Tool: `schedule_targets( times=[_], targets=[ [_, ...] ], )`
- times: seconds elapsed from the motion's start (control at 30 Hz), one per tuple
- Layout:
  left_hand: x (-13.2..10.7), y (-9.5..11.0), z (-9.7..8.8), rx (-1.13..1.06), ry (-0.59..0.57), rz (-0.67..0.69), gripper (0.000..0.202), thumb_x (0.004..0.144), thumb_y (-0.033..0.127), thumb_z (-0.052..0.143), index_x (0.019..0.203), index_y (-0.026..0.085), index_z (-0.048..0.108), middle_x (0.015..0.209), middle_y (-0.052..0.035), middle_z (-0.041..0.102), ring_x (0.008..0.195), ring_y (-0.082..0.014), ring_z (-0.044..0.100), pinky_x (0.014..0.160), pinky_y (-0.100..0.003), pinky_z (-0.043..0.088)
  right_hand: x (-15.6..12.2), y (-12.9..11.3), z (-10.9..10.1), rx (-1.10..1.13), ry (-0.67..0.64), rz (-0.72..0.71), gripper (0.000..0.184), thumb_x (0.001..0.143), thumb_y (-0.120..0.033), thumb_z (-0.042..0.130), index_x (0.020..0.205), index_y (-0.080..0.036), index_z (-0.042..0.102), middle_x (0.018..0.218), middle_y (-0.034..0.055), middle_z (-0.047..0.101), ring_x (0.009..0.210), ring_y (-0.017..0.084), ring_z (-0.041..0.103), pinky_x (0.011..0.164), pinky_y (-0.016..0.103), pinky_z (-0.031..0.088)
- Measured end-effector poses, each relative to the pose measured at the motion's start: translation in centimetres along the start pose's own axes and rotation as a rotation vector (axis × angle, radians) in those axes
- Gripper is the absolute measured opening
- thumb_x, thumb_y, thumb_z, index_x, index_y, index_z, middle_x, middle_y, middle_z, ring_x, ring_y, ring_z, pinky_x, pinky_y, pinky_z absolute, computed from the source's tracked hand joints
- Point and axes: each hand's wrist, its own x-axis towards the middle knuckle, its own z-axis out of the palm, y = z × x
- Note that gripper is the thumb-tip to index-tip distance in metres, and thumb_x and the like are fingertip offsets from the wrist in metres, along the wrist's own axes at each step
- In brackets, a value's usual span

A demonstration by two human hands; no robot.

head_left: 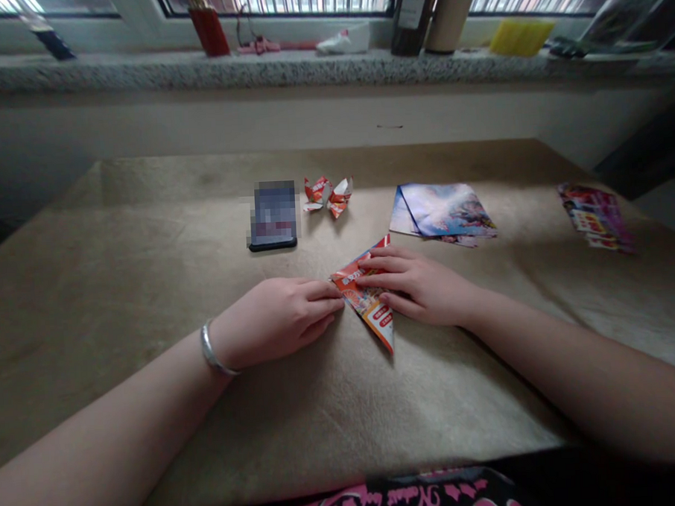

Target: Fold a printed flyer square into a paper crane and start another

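Observation:
A sheet of orange and red printed paper (367,296), folded into a triangle, lies on the table in front of me. My left hand (278,319), with a silver bangle at the wrist, has its fingers pressed together on the triangle's left corner. Over the right side of the paper, my right hand (422,283) lies flat with its fingers spread, pressing the sheet down. Behind the paper stands a small folded paper figure (329,197) in red, orange and white.
A phone (272,215) with a blurred screen lies left of the paper figure. Several printed sheets (447,209) are stacked at the back right, with more colourful paper (596,218) farther right. The windowsill (307,69) behind the table (165,275) holds bottles and a yellow block (521,37).

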Motion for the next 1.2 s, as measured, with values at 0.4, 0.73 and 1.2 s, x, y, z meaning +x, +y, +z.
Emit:
schedule_targets(
  times=[0.4,0.73,1.2],
  targets=[
    [0.3,-1.1,0.4,0.054,0.035,-0.048,0.031,0.092,0.024,0.044,0.117,0.021,0.061,0.108,-0.0078,0.064,0.093,-0.0182,0.062,0.079,-0.032,0.053,0.0,0.3,0.4,0.018,0.01,-0.013,0.038,0.091,-0.027,0.045,0.126,-0.018,0.058,0.135,0.0081,0.054,0.128,0.024,0.044,0.108,0.047,0.035],
    [0.1,-1.9,0.7,0.028,0.019,-0.084,0.031,0.093,0.026,0.043,0.116,0.02,0.063,0.109,-0.0076,0.064,0.095,-0.0177,0.06,0.084,-0.032,0.052,-0.2,0.3,0.7,0.019,-0.005,0.003,0.039,0.091,-0.028,0.045,0.127,-0.02,0.057,0.136,0.0076,0.053,0.131,0.026,0.04,0.109,0.051,0.031],
    [0.0,-1.8,0.7,0.101,0.005,-0.078,0.031,0.093,0.023,0.042,0.116,0.021,0.063,0.101,-0.0076,0.063,0.087,-0.0172,0.059,0.076,-0.03,0.052,-0.1,0.4,0.6,-0.013,-0.017,-0.004,0.04,0.092,-0.03,0.044,0.128,-0.019,0.056,0.136,0.0073,0.054,0.129,0.024,0.042,0.108,0.048,0.033]
  ],
)
